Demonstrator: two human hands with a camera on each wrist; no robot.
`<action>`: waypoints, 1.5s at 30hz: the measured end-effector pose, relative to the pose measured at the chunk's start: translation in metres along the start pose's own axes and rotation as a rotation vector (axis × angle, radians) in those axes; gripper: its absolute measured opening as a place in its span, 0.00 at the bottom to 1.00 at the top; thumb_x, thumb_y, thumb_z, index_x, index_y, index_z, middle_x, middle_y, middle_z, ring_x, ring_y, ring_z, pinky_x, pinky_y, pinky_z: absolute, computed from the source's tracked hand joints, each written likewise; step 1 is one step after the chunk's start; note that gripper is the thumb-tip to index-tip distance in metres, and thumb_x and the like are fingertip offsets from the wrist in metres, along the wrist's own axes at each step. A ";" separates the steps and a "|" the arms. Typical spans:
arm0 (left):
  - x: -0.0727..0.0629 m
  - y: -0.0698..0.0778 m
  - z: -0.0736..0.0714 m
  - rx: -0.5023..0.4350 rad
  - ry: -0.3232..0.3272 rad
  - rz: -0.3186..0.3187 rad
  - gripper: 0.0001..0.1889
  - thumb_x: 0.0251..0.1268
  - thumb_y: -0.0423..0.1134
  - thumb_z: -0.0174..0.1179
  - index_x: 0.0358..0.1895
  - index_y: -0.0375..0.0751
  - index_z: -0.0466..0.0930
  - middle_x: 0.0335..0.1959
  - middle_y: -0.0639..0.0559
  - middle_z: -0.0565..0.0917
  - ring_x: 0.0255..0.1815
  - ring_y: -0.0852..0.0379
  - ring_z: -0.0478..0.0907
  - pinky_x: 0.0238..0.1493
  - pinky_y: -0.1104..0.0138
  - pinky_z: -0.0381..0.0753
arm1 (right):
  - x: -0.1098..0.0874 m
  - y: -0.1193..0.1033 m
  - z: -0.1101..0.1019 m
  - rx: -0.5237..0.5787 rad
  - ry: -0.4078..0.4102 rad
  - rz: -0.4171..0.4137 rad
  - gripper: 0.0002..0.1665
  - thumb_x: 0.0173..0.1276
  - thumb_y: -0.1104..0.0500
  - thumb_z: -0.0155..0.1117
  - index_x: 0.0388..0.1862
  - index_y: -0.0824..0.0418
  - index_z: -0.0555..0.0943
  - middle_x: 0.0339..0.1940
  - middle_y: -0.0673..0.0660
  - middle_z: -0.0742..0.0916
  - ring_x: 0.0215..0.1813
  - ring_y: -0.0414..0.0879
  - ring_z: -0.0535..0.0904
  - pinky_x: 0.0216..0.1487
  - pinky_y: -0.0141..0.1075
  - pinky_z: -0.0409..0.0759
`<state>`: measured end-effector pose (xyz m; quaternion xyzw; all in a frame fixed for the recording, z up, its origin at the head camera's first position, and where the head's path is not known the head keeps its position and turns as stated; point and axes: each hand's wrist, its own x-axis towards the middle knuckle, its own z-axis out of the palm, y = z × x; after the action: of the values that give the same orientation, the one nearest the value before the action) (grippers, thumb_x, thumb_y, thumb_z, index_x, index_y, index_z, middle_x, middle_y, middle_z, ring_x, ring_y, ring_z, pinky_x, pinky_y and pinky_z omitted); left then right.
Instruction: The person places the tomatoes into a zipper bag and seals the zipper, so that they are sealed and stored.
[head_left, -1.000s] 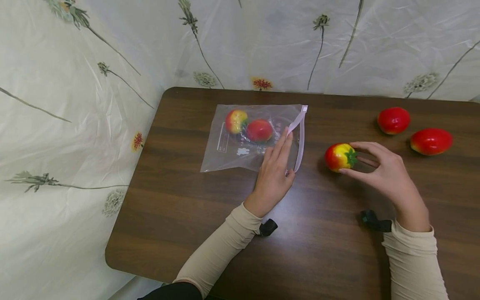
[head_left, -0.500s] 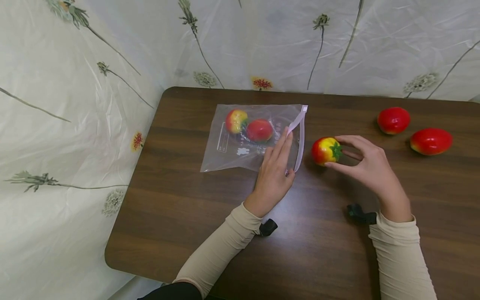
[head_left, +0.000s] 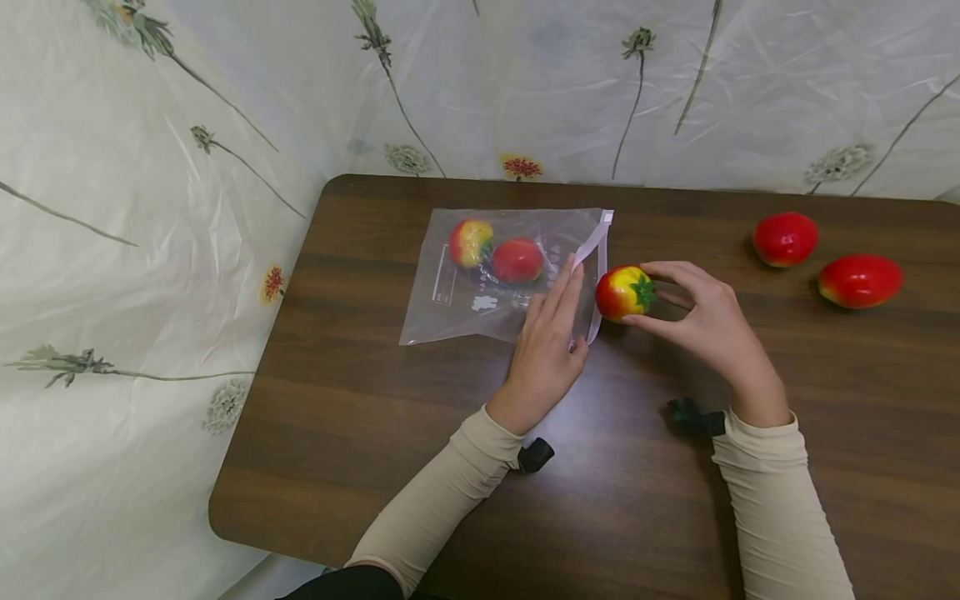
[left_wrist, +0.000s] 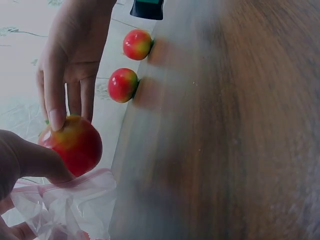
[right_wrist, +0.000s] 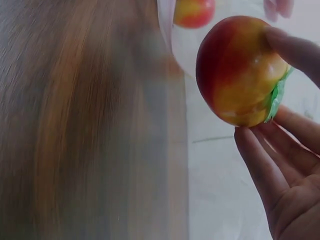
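Observation:
My right hand [head_left: 701, 321] pinches a glossy red-and-yellow tomato [right_wrist: 237, 70] with a green leafy top, thumb and fingertips on opposite sides. It overlaps the purple zip edge of a clear zip bag [head_left: 442, 321] in the head view. Straight fingers of my left hand [head_left: 543, 358] lie on the bag near its mouth. In the left wrist view the left thumb [left_wrist: 42, 162] is right at the bag's rim [left_wrist: 82, 180], just below the held tomato. Inside the bag lie a red-yellow tomato [head_left: 471, 242] and a redder one [head_left: 517, 260].
Two more red tomatoes, a rounder one [head_left: 785, 239] and a longer one [head_left: 861, 281], lie at the back right of the brown wooden table [head_left: 360, 417]. A flowered curtain-like sheet [head_left: 525, 83] hangs behind and to the left.
My right hand has moved left with the tomato, from beside the bag to its zip edge. The left hand and the bag have stayed in place.

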<state>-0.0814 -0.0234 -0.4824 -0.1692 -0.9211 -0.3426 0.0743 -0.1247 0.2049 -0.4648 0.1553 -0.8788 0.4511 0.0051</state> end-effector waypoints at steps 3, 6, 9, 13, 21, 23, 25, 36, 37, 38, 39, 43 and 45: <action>0.000 0.000 0.000 -0.003 0.000 0.003 0.53 0.58 0.31 0.73 0.84 0.45 0.50 0.87 0.57 0.47 0.57 0.53 0.69 0.50 0.71 0.77 | 0.004 -0.001 0.005 0.004 -0.005 0.000 0.42 0.51 0.62 0.85 0.67 0.59 0.80 0.64 0.59 0.84 0.60 0.32 0.77 0.56 0.16 0.74; 0.000 -0.001 0.000 0.000 0.000 0.006 0.53 0.58 0.31 0.73 0.85 0.46 0.49 0.87 0.57 0.48 0.58 0.53 0.69 0.52 0.70 0.78 | 0.008 -0.003 0.010 0.011 -0.013 -0.001 0.42 0.51 0.63 0.85 0.67 0.60 0.80 0.64 0.60 0.83 0.63 0.45 0.79 0.57 0.20 0.75; -0.001 0.000 0.000 0.004 -0.002 0.008 0.54 0.58 0.31 0.73 0.85 0.47 0.48 0.87 0.56 0.48 0.58 0.53 0.69 0.54 0.69 0.78 | 0.011 -0.005 0.015 0.009 -0.035 0.001 0.42 0.52 0.62 0.85 0.68 0.61 0.80 0.65 0.61 0.83 0.65 0.53 0.80 0.59 0.28 0.77; -0.001 0.000 0.000 0.004 -0.009 0.008 0.54 0.59 0.32 0.73 0.85 0.47 0.47 0.87 0.57 0.47 0.58 0.53 0.69 0.55 0.68 0.77 | 0.015 -0.007 0.021 -0.002 -0.058 0.010 0.41 0.53 0.62 0.84 0.68 0.61 0.79 0.66 0.60 0.83 0.65 0.55 0.80 0.59 0.39 0.78; 0.000 0.001 -0.001 0.001 -0.019 0.003 0.54 0.59 0.31 0.72 0.85 0.47 0.47 0.88 0.57 0.46 0.59 0.53 0.69 0.56 0.68 0.77 | 0.022 -0.007 0.032 -0.005 -0.067 0.005 0.41 0.54 0.63 0.84 0.67 0.64 0.79 0.65 0.62 0.82 0.65 0.57 0.80 0.60 0.45 0.78; 0.000 0.001 -0.001 -0.004 -0.020 0.003 0.54 0.58 0.31 0.72 0.85 0.47 0.47 0.88 0.57 0.46 0.59 0.53 0.69 0.55 0.68 0.78 | 0.025 -0.007 0.034 -0.004 -0.070 0.007 0.41 0.54 0.63 0.83 0.67 0.65 0.79 0.66 0.63 0.82 0.65 0.59 0.80 0.61 0.47 0.78; 0.000 0.001 -0.001 -0.007 -0.019 0.003 0.54 0.58 0.31 0.72 0.85 0.47 0.47 0.88 0.57 0.46 0.59 0.53 0.69 0.54 0.68 0.78 | 0.027 -0.007 0.036 -0.010 -0.079 0.012 0.41 0.54 0.63 0.83 0.68 0.66 0.78 0.66 0.64 0.81 0.65 0.60 0.80 0.62 0.50 0.78; 0.000 0.002 0.000 -0.001 -0.009 0.025 0.53 0.58 0.29 0.71 0.84 0.45 0.49 0.87 0.55 0.49 0.58 0.51 0.70 0.55 0.65 0.77 | 0.037 -0.005 0.048 -0.048 -0.102 0.015 0.40 0.57 0.63 0.82 0.68 0.67 0.77 0.66 0.66 0.81 0.62 0.64 0.82 0.62 0.56 0.80; 0.000 0.002 0.001 0.002 -0.007 0.026 0.53 0.58 0.29 0.71 0.84 0.45 0.49 0.87 0.54 0.49 0.58 0.51 0.70 0.55 0.65 0.77 | 0.037 -0.005 0.049 -0.050 -0.098 0.012 0.40 0.57 0.63 0.81 0.68 0.67 0.77 0.66 0.66 0.81 0.62 0.64 0.82 0.62 0.56 0.80; 0.000 0.002 0.001 0.005 -0.007 0.026 0.53 0.58 0.29 0.71 0.84 0.45 0.49 0.87 0.54 0.49 0.58 0.51 0.70 0.55 0.65 0.77 | 0.038 -0.005 0.050 -0.051 -0.096 0.009 0.40 0.57 0.64 0.81 0.68 0.68 0.77 0.66 0.66 0.81 0.62 0.64 0.82 0.62 0.57 0.80; 0.000 0.002 0.001 0.006 -0.005 0.027 0.53 0.58 0.29 0.71 0.84 0.45 0.49 0.87 0.54 0.50 0.58 0.51 0.70 0.55 0.65 0.77 | 0.038 -0.005 0.050 -0.053 -0.094 0.006 0.40 0.57 0.64 0.81 0.68 0.68 0.77 0.65 0.66 0.80 0.62 0.64 0.82 0.62 0.57 0.80; -0.001 0.002 0.001 0.014 -0.004 0.022 0.52 0.58 0.29 0.71 0.84 0.44 0.51 0.87 0.54 0.52 0.58 0.52 0.70 0.54 0.66 0.77 | 0.040 -0.005 0.053 -0.054 -0.087 0.008 0.40 0.57 0.66 0.80 0.68 0.69 0.76 0.64 0.67 0.78 0.60 0.64 0.81 0.61 0.57 0.80; -0.001 0.001 0.001 0.010 -0.011 0.018 0.51 0.58 0.30 0.71 0.84 0.44 0.51 0.87 0.54 0.52 0.58 0.52 0.70 0.54 0.66 0.77 | 0.039 -0.005 0.054 -0.051 -0.082 0.017 0.40 0.57 0.66 0.80 0.68 0.70 0.75 0.64 0.67 0.78 0.60 0.64 0.81 0.61 0.57 0.80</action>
<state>-0.0803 -0.0221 -0.4824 -0.1791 -0.9216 -0.3364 0.0733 -0.1538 0.1491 -0.4869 0.1658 -0.8908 0.4220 -0.0309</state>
